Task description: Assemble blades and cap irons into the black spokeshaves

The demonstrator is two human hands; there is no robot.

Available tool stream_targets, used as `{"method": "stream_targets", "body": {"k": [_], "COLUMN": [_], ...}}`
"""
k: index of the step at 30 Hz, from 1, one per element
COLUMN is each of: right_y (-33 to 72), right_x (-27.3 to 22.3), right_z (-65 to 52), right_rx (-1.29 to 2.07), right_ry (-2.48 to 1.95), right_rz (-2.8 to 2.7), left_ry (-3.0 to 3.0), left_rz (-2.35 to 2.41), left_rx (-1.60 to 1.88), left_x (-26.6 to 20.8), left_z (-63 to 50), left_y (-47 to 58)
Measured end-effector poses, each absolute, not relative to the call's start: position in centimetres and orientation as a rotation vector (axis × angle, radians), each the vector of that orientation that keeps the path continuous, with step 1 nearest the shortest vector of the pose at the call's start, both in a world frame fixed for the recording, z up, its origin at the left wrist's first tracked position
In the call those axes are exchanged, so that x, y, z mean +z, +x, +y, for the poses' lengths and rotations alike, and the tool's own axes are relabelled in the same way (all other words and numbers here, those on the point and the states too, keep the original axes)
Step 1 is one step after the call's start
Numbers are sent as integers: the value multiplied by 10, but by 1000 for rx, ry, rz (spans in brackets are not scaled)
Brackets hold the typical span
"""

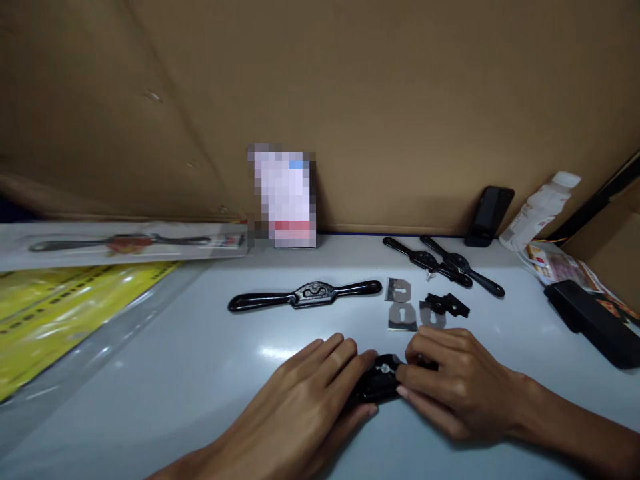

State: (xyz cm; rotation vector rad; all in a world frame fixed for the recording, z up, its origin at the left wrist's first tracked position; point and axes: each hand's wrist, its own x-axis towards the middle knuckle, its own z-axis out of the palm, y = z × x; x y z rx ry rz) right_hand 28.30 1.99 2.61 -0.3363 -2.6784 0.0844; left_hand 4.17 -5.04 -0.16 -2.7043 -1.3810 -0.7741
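Observation:
A black spokeshave (pixel 384 387) lies low at the front of the table, between my hands. My left hand (pixel 315 387) is wrapped round its left end, with that handle hidden under the fingers. My right hand (pixel 455 380) is closed on its right side, fingertips at the middle body beside a small silvery screw (pixel 385 368). Just beyond are several loose metal blades (pixel 401 315) with keyhole slots and small black cap plates (pixel 455 305). Another black spokeshave body (pixel 313 293) lies farther off to the left.
Two more black spokeshave bodies (pixel 463 263) lie crossed at the back right. Behind them stand a dark phone (pixel 490 217) and a white-capped bottle (pixel 540 210). A black object (pixel 595 323) lies far right. At left are a packaged spokeshave (pixel 135 243) and yellow plastic packaging (pixel 75 307).

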Motion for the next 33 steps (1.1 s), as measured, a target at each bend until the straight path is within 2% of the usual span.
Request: {"method": "stream_targets", "body": {"k": [7, 13, 33], "right_y": [282, 281, 279], "right_x": [26, 25, 22], "right_z": [17, 14, 12], "right_rx": [66, 185, 45], "right_ry": [-377, -330, -470], "right_rz": [-2603, -2567, -2631], "left_ry": [-2693, -2709, -2721], "left_rz": [-1378, -1390, -1338], "left_rx": [-756, -774, -741], "left_x": [-2, -1, 2], "left_z": [-51, -51, -52], "left_y": [41, 40, 45]}}
